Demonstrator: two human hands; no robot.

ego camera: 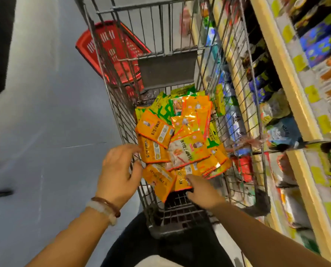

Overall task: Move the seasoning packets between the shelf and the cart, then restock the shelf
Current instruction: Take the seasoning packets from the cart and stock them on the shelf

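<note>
A grey wire cart (110,89) stands in front of me, holding a heap of orange seasoning packets (182,135) with several green and yellow packets (161,108) beneath and behind them. My left hand (118,170) reaches in at the cart's left side, fingers spread, its fingertips touching the nearest orange packets (155,151). My right hand (201,189) is lower in the cart, with fingers on an orange packet (182,180) at the near edge of the heap. I cannot tell whether either hand has a firm grip. The shelf (288,78) runs along the right.
A red plastic basket (110,47) lies on the grey floor behind the cart's left side. The shelf on the right holds blue, dark and red packaged goods, close against the cart's right wall. Open floor lies to the left. My dark trousers show below the cart.
</note>
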